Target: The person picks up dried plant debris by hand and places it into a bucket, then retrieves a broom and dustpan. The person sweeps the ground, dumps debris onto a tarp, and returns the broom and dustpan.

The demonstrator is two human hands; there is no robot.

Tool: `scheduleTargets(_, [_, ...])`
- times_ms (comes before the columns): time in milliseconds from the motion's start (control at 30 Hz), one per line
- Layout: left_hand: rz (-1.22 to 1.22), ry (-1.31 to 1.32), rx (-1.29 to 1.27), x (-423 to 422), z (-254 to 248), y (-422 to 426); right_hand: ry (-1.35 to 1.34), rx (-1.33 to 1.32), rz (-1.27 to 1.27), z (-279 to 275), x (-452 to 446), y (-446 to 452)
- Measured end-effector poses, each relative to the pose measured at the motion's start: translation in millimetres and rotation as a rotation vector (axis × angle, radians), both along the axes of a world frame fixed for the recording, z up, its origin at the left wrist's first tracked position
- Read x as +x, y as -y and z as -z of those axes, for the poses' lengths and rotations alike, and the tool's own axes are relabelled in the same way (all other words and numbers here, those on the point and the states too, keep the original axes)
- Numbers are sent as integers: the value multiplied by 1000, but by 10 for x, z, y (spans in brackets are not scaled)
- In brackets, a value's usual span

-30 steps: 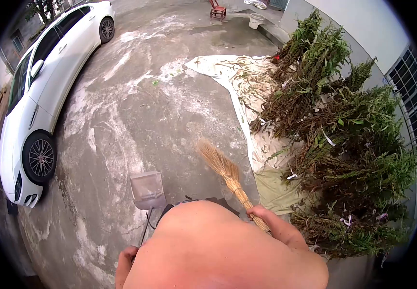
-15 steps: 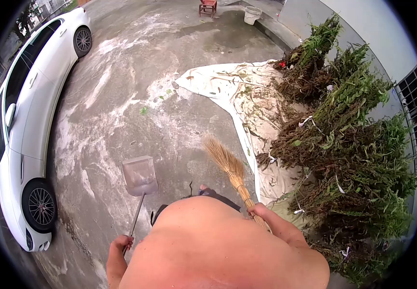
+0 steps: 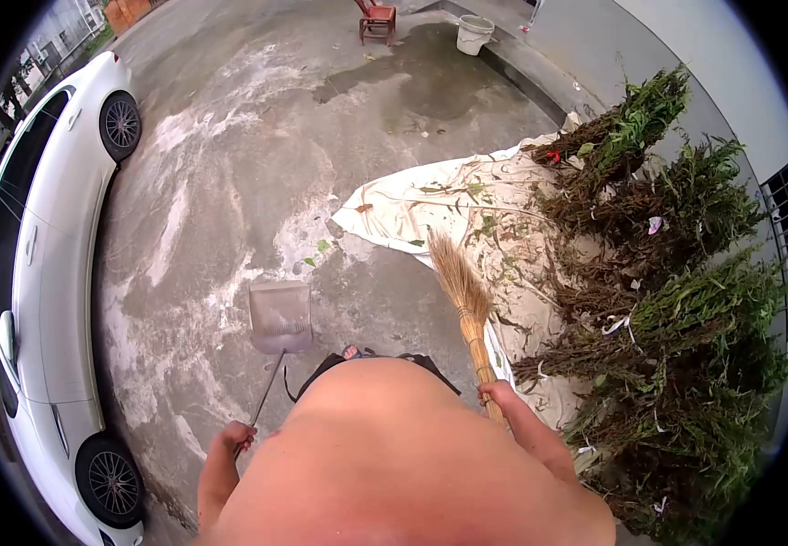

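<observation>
My left hand (image 3: 237, 436) is closed round the thin handle of a dustpan (image 3: 281, 316), whose pan hangs out in front, over the concrete. Whether the pan touches the ground I cannot tell. On the other side, my right hand (image 3: 498, 395) grips the lower handle of a straw broom (image 3: 469, 305). Its bristles point forward and overlap the edge of a pale cloth (image 3: 394, 202) in the view. Scattered leaves and stems lie on that cloth. Bundles of leafy plants (image 3: 676, 318), tied with pale strips, are heaped along its right side.
A white car (image 3: 59, 264) stands along the left. Farther off are a reddish chair (image 3: 377, 22) and a pale bucket (image 3: 475, 35) by a low concrete step. A wall (image 3: 594, 45) runs behind the plants. A few green leaves (image 3: 323, 246) lie on the concrete.
The view has shifted forward over the yard. The broom has swung right and its bristles now overlap the cloth's edge. The dustpan sits slightly farther right and higher in view.
</observation>
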State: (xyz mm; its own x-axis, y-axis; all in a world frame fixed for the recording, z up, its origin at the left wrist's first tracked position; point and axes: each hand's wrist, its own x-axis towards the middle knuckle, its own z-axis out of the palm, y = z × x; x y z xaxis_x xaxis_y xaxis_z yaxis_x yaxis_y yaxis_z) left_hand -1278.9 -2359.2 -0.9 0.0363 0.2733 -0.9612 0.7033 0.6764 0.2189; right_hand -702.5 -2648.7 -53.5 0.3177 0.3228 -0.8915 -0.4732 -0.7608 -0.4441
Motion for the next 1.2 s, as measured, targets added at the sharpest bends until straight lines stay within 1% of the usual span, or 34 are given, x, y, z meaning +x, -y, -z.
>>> scheduleTargets(67, [221, -163, 60, 525, -371, -772, -26, 6, 153, -5, 28, -350])
scheduleTargets(100, [223, -165, 62, 609, -324, -1147, -28, 8, 156, -74, 51, -551])
scheduleTargets(167, [115, -133, -51, 774, -77, -1989, -12, -5, 203, -264, 157, -957])
scheduleTargets(333, [246, -198, 26, 1739, 127, -3667, 19, -59, 160, -199, 901, -2077])
scheduleTargets(400, [244, -245, 24, 2176, 105, -4236, 80, 17, -1, -163, 1381, -2710])
scheduleTargets(433, [282, -240, 27, 2409, 23, -4499, -8, -56, 132, -139, 1615, -3068])
scheduleTargets(467, [320, -233, 30, 2632, -55, -4794, -12, -54, 133, -97, 1847, -3422])
scheduleTargets(533, [389, -242, 40, 3048, -270, -5307, 65, -23, 141, -116, 2289, -3981])
scheduleTargets(633, [408, -229, 31, 3496, -216, -6161, 73, 14, 84, -389, 2900, -4941])
scheduleTargets(667, [450, -226, 34, 3680, -215, -6480, 70, 8, 87, -419, 3074, -5241])
scheduleTargets(733, [538, -238, 27, 4085, -189, -7136, 61, 75, 144, -425, 3358, -5806])
scheduleTargets(800, [639, -218, 41, 4552, -147, -7833, 111, 72, 136, -435, 3590, -6422])
scheduleTargets(867, [715, -239, 23, 4941, 82, -8586, 40, 98, 151, -299, 3856, -6901])
scheduleTargets(900, [749, -243, 8, 5228, 45, -8889, 55, 57, 159, -349, 3927, -7173])
scheduleTargets(967, [800, -244, -3, 5732, 2, -9403, 28, 25, 187, -441, 3969, -7564])
scheduleTargets(1000, [825, -256, -6, 6003, -101, -9635, -7, 9, 191, -488, 3991, -7756])
scheduleTargets(1033, [939, -297, -40, 6287, -242, -9845, -23, 3, 243, -558, 4010, -7874])
scheduleTargets(1067, [951, -296, -44, 6530, -295, -10118, -9, -36, 243, -591, 4049, -7969])
scheduleTargets(1133, [1146, -410, -23, 6947, -311, -10580, 14, -49, 233, -556, 4206, -8116])
scheduleTargets(1200, [1228, -449, 82, 7520, -296, -10932, 6, -59, 228, -330, 4505, -8222])
